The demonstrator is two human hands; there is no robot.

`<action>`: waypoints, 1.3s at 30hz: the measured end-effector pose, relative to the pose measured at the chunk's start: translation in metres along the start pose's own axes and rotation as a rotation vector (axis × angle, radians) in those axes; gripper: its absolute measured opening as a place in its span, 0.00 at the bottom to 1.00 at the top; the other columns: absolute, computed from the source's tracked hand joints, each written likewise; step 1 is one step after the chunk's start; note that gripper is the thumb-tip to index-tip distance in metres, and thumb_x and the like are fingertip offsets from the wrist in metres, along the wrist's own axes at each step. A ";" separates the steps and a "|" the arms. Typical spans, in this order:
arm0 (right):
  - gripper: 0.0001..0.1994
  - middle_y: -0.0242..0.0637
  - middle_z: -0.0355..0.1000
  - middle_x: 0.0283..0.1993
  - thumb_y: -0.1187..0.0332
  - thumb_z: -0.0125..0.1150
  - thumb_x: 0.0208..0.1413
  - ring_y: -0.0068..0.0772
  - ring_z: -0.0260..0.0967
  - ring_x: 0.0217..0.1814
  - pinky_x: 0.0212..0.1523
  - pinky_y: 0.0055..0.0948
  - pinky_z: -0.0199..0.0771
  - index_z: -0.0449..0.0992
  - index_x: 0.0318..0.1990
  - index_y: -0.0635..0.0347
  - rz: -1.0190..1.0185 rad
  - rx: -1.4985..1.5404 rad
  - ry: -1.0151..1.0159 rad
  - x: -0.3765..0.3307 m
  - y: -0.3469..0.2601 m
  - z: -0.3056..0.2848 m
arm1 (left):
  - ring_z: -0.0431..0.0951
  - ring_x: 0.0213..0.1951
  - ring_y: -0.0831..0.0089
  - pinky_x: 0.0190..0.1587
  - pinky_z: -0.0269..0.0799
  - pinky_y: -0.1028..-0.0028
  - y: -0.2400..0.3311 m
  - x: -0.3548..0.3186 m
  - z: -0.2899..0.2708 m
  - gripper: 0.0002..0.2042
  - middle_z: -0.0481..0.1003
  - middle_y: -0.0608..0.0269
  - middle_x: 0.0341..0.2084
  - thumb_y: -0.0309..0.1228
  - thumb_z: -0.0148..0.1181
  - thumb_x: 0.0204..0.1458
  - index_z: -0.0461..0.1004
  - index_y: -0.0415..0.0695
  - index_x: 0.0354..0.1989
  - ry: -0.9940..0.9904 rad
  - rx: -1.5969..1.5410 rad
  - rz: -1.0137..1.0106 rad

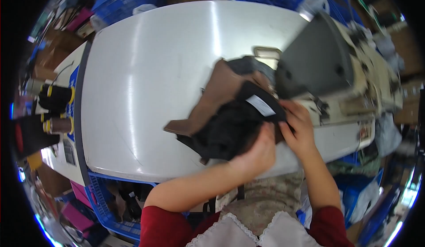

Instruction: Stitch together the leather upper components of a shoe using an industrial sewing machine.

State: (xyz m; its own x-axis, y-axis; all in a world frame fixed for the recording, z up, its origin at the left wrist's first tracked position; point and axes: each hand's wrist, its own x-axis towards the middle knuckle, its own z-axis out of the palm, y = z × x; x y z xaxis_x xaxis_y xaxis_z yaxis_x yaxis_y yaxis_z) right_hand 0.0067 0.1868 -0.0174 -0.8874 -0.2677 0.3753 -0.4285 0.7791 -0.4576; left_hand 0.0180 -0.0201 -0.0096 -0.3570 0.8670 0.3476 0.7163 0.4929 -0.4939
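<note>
A brown and black fabric piece (208, 96) with a fuzzy black inside lies bunched on the white table, beside the sewing machine (318, 61). A small white label (260, 105) shows on its black band. My left hand (259, 152) is closed on the near edge of the fabric piece, its fingertips partly hidden and blurred. My right hand (299, 125) pinches the black band's right end, close to the machine's needle area. Part of the fabric's far side is grey and sits against the machine.
The white tabletop (146, 79) stretches to the left. Thread cones (57, 96) stand past its left edge. Below the table's front left is a blue basket (106, 207) with dark items. Blue crates (128, 3) line the far side; another blue bin (354, 194) is at the right.
</note>
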 end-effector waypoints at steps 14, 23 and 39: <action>0.13 0.37 0.77 0.45 0.56 0.67 0.53 0.33 0.76 0.47 0.48 0.35 0.75 0.80 0.39 0.55 -0.344 0.845 0.015 -0.047 -0.168 -0.102 | 0.78 0.52 0.64 0.61 0.67 0.65 0.000 0.002 -0.007 0.20 0.80 0.52 0.46 0.32 0.51 0.48 0.78 0.37 0.48 -0.062 0.042 -0.063; 0.16 0.42 0.75 0.45 0.65 0.57 0.63 0.29 0.75 0.42 0.41 0.26 0.73 0.77 0.49 0.70 -0.287 1.624 -0.141 -0.072 -0.172 -0.124 | 0.78 0.52 0.67 0.60 0.68 0.65 -0.004 0.011 0.009 0.20 0.81 0.57 0.46 0.30 0.53 0.45 0.79 0.41 0.49 0.003 0.062 -0.079; 0.10 0.40 0.77 0.40 0.64 0.56 0.62 0.35 0.75 0.42 0.45 0.28 0.73 0.78 0.44 0.59 0.387 2.012 -0.726 -0.051 -0.236 -0.164 | 0.79 0.50 0.63 0.61 0.68 0.63 0.003 0.003 0.003 0.20 0.80 0.54 0.45 0.32 0.53 0.46 0.78 0.37 0.47 0.043 -0.018 -0.084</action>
State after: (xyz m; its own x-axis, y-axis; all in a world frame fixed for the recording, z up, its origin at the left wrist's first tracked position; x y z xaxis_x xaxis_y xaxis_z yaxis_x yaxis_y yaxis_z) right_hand 0.1807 0.1095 0.2034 -0.6342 -0.7730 0.0156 0.6144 -0.5161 -0.5969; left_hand 0.0178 -0.0156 -0.0121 -0.3907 0.8186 0.4210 0.6959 0.5620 -0.4471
